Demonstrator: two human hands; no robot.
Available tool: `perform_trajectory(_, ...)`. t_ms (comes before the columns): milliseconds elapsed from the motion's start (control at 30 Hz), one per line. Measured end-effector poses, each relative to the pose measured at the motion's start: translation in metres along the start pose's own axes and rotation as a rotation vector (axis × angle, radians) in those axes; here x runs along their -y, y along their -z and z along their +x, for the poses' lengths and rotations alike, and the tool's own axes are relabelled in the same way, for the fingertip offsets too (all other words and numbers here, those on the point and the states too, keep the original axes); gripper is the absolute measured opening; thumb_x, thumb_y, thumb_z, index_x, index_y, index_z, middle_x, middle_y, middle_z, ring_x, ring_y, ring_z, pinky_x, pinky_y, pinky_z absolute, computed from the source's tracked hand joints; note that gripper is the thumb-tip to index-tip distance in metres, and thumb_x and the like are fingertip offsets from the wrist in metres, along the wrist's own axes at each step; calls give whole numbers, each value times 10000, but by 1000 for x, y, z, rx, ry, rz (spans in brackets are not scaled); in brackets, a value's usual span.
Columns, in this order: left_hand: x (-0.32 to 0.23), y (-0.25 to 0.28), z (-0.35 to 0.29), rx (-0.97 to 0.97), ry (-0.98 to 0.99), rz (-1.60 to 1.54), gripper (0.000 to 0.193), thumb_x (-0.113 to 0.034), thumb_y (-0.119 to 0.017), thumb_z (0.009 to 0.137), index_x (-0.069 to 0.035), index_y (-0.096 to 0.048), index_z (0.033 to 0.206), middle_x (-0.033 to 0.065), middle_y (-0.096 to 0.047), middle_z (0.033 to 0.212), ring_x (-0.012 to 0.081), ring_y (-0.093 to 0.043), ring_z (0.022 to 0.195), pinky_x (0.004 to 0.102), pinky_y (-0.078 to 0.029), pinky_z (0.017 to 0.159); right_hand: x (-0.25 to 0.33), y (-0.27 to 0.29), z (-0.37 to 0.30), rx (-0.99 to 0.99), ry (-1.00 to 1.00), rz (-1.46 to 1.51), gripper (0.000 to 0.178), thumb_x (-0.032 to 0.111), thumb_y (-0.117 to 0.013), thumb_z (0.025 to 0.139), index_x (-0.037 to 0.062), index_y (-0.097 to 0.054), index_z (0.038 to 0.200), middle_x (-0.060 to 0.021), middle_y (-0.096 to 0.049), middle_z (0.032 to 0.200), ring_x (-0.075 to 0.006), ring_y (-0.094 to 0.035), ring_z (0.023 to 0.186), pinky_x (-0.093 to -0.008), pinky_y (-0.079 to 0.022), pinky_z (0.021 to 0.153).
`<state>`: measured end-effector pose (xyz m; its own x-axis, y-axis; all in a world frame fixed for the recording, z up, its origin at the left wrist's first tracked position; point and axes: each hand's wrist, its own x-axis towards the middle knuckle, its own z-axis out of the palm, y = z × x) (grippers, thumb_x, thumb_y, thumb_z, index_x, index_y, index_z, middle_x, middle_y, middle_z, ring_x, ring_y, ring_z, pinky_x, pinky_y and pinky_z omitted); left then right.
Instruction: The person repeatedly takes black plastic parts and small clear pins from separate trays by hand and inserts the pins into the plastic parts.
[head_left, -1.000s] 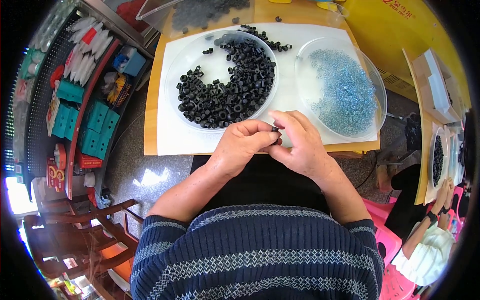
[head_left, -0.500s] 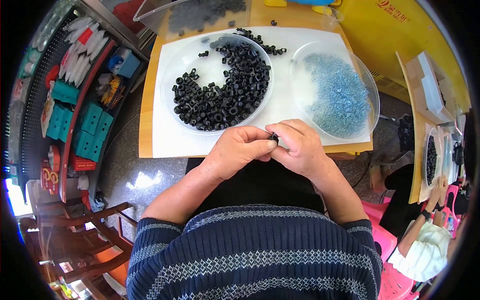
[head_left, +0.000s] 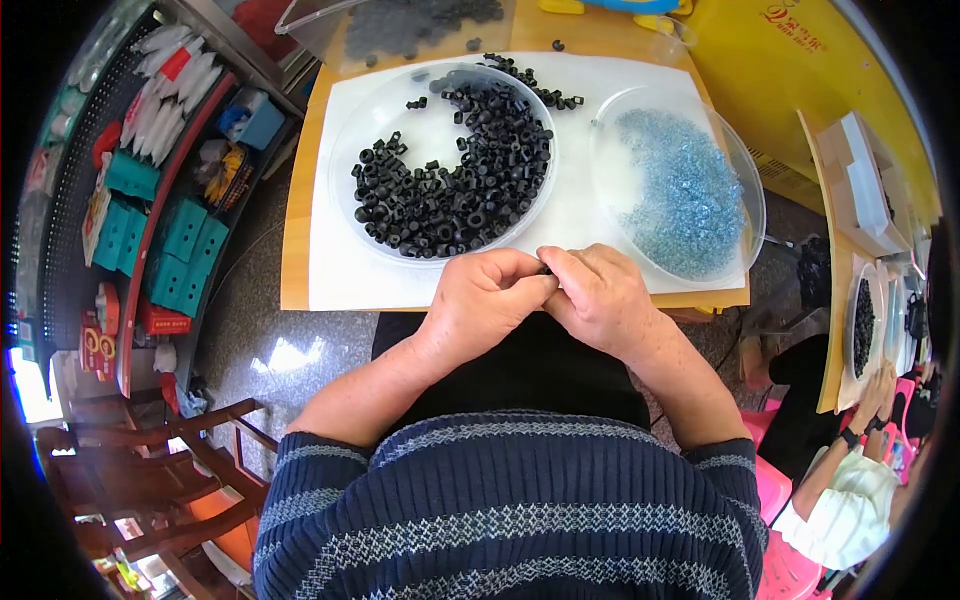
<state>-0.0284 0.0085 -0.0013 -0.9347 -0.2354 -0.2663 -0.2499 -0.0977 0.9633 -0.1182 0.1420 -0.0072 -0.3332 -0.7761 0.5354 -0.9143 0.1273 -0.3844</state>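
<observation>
My left hand (head_left: 490, 300) and my right hand (head_left: 600, 298) meet at the table's front edge, fingers closed together on a small black ring-like part (head_left: 545, 270). Most of that part is covered by my fingertips. Behind my left hand a round clear tray (head_left: 345, 135) holds a heap of small black parts (head_left: 450, 205). Another round clear tray (head_left: 755, 205), behind and right of my right hand, contains small clear bluish pieces (head_left: 685, 195).
Loose black parts (head_left: 560, 100) lie on white paper (head_left: 350, 290) beyond the left tray. A clear bin (head_left: 330, 40) stands at the back. Shelves (head_left: 215, 150) are at left; another person's hands (head_left: 878, 392) work at a side table (head_left: 828, 360) on the right.
My fingers have closed further over the black part, so less of it shows. Both hands stay together at the table edge. The view has shifted slightly.
</observation>
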Motion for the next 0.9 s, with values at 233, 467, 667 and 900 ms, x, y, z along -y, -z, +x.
perform_trajectory(233,-4,1,-2,-7,-61,144,188,-153,-593,765,21,-615,831,30,-598,693,43,-513,640,195,-418,578,-2,-1,1,-57,36,34,382,69,-690,546,19,-547,897,-62,-533,608,-210,-522,526,-297,-421,487)
perform_trajectory(467,2,6,-1,81,55,-59,200,-164,-583,775,25,-612,835,18,-596,721,43,-513,664,188,-418,600,-3,-3,2,-8,55,-1,303,169,-667,612,40,-499,830,-42,-507,568,-203,-532,504,-303,-420,485)
perform_trajectory(667,-2,5,-5,7,-2,121,184,-159,-572,774,16,-612,814,5,-580,689,33,-492,638,188,-406,571,-1,1,8,6,10,39,319,188,-671,602,45,-507,835,-40,-507,555,-209,-537,504,-308,-422,483)
perform_trajectory(900,-6,8,-11,111,-21,98,268,-209,-616,765,23,-581,895,-3,-572,702,23,-491,651,199,-418,582,-3,7,8,-1,57,-15,235,218,-667,595,72,-494,659,-45,-499,537,-211,-521,479,-317,-405,463)
